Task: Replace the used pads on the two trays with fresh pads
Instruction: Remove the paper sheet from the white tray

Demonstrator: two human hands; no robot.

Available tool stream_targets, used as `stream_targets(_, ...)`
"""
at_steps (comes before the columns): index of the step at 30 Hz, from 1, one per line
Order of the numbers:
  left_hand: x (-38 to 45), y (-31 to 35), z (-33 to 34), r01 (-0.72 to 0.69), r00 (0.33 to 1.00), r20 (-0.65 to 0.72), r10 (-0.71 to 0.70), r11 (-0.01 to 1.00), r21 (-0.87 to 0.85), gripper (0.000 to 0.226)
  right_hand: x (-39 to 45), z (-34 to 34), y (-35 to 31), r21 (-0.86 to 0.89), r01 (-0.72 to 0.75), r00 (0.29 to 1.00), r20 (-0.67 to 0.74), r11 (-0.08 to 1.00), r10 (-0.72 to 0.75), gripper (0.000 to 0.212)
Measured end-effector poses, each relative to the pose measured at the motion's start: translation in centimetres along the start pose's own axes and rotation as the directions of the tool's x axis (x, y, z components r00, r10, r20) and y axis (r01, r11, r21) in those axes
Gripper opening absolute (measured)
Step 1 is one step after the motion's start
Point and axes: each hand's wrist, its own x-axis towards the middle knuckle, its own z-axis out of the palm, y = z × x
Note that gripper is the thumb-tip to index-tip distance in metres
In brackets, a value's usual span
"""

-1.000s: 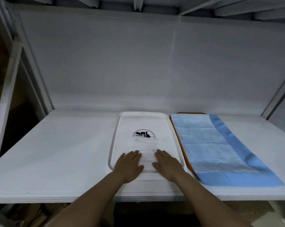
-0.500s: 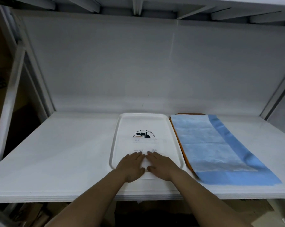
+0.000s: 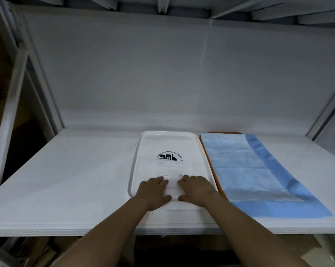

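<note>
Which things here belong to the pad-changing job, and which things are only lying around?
Belong to the job:
- white tray
- white sheet lying in it
- blue pad on the orange tray
- left hand and right hand, flat on the sheet

Lying about:
- cardboard below the shelf

The head-worn camera looked forward and down from close above a white shelf (image 3: 76, 180), facing its back wall (image 3: 124, 74).

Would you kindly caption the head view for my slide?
Both hands, left and right, flat on a white tray beside a blue pad covering an orange tray.
</note>
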Motion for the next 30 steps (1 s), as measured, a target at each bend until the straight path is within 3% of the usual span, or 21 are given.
stream_targets(5, 0.2, -0.3, -0.2, -0.014, 1.000, -0.006, 0.014, 1.000, 0.016, 0.066, 0.4, -0.6, 0.3, -0.086, 0.099, 0.995, 0.009, 0.991, -0.098, 0.052)
stream_targets(13, 0.9, -0.4, -0.2, -0.035, 0.996, -0.074, 0.040, 0.996, 0.076, 0.067, 1.5, -1.0, 0.2, -0.074, 0.081, 0.997, 0.012, 0.994, -0.080, 0.058)
stream_targets(16, 1.1, -0.3, 0.1, -0.037, 0.992, -0.119, 0.044, 0.997, 0.063, 0.066, 1.5, -0.9, 0.0, -0.044, 0.066, 0.996, -0.054, 0.997, -0.068, 0.051)
stream_targets(19, 1.6, -0.2, 0.4, -0.037, 0.982, -0.183, 0.047, 0.998, 0.057, 0.055, 1.4, 0.0, 0.3, 0.018, 0.081, 0.981, -0.181, 0.997, -0.077, 0.044)
stream_targets(22, 1.9, 0.1, 0.4, -0.001, 0.962, -0.271, 0.034, 0.993, 0.122, 0.040, 1.0, 1.0, 0.8, 0.087, 0.116, 0.955, -0.283, 0.989, -0.087, 0.053)
stream_targets(27, 1.4, -0.4, 0.8, -0.051, 0.954, -0.288, 0.089, 0.989, 0.135, 0.035, -0.5, 1.4, 1.7, 0.223, 0.070, 0.977, -0.211, 0.972, -0.022, 0.043)
stream_targets(30, 0.1, -0.8, 0.4, -0.102, 0.938, -0.333, 0.094, 0.995, -0.006, 0.029, -1.5, 1.1, 1.6, 0.369, -0.007, 0.973, -0.211, 0.930, 0.092, 0.026)
